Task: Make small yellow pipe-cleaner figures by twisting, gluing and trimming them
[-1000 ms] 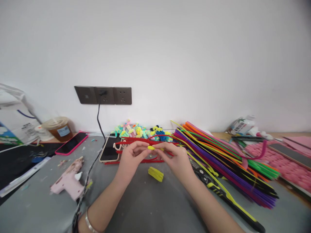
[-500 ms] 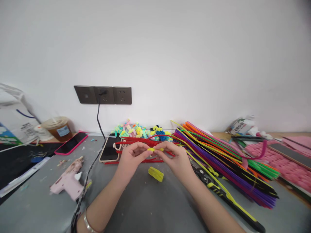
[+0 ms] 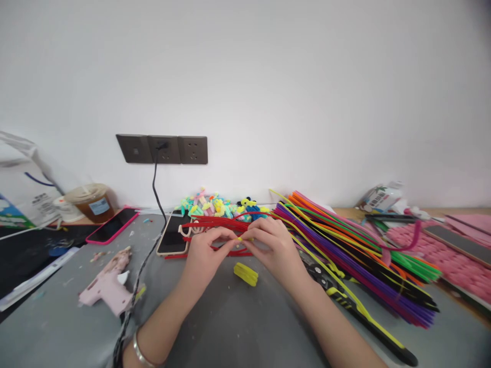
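My left hand (image 3: 210,250) and my right hand (image 3: 271,245) meet over the middle of the table, thumb and fingers of each pinched together. Between the fingertips they hold a short yellow pipe cleaner piece (image 3: 240,239), mostly covered by the fingers. Just below the hands, a small bundle of cut yellow pipe cleaner pieces (image 3: 246,274) lies on the grey tabletop. Behind them are red pipe cleaners (image 3: 218,223) and a heap of small pastel and yellow twisted pieces (image 3: 213,204).
Long pipe cleaners (image 3: 345,250) in many colours lie at right, beside a black and yellow tool (image 3: 345,299). At left are a pink glue gun (image 3: 107,291) with its cord, a pink-edged phone (image 3: 113,226) and a drink cup (image 3: 92,203). Another phone (image 3: 172,236) lies behind my left hand.
My right hand has rolled slightly, its fingers now covering more of the yellow piece. Less yellow shows between the fingertips. The bundle on the table stays put.
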A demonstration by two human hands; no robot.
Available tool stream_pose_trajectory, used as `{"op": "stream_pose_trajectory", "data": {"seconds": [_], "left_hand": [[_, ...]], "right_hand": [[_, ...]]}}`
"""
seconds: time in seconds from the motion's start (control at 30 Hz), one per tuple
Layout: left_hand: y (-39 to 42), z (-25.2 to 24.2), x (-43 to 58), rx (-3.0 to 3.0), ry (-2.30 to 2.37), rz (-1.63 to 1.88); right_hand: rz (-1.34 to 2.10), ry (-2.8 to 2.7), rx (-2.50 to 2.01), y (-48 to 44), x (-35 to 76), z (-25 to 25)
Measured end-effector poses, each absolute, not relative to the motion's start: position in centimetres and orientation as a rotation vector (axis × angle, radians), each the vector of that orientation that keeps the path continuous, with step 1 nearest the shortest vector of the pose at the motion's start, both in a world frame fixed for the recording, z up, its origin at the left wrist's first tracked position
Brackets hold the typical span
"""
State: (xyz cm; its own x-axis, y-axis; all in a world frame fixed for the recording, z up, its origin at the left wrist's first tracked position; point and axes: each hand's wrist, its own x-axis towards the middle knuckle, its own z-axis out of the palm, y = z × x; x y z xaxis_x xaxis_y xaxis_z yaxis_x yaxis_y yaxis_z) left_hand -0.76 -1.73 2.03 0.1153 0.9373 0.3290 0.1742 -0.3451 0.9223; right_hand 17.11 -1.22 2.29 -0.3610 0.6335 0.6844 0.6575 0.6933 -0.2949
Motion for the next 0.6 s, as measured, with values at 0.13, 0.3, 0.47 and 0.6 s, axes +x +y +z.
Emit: {"op": "stream_pose_trajectory", "data": {"seconds": [0.13, 0.3, 0.47, 0.6], "left_hand": [[-1.3, 1.6, -0.9, 1.699, 1.146, 1.195], [-0.9, 1.1, -1.6, 1.772, 1.111, 0.928], [-0.6, 0.0, -2.4, 2.102, 1.008, 0.656], [-0.5, -0.3, -2.3, 2.271, 0.996, 0.515]], "right_hand": [[0.191, -2.085, -1.051, -0.8, 17.3, 2.0], [0.605, -1.865, -1.127, 0.2, 18.8, 1.8], [0.765, -1.771, -1.160, 0.5, 19.9, 2.2], [0.808, -1.783, -1.159, 0.4, 19.8, 2.3]]}}
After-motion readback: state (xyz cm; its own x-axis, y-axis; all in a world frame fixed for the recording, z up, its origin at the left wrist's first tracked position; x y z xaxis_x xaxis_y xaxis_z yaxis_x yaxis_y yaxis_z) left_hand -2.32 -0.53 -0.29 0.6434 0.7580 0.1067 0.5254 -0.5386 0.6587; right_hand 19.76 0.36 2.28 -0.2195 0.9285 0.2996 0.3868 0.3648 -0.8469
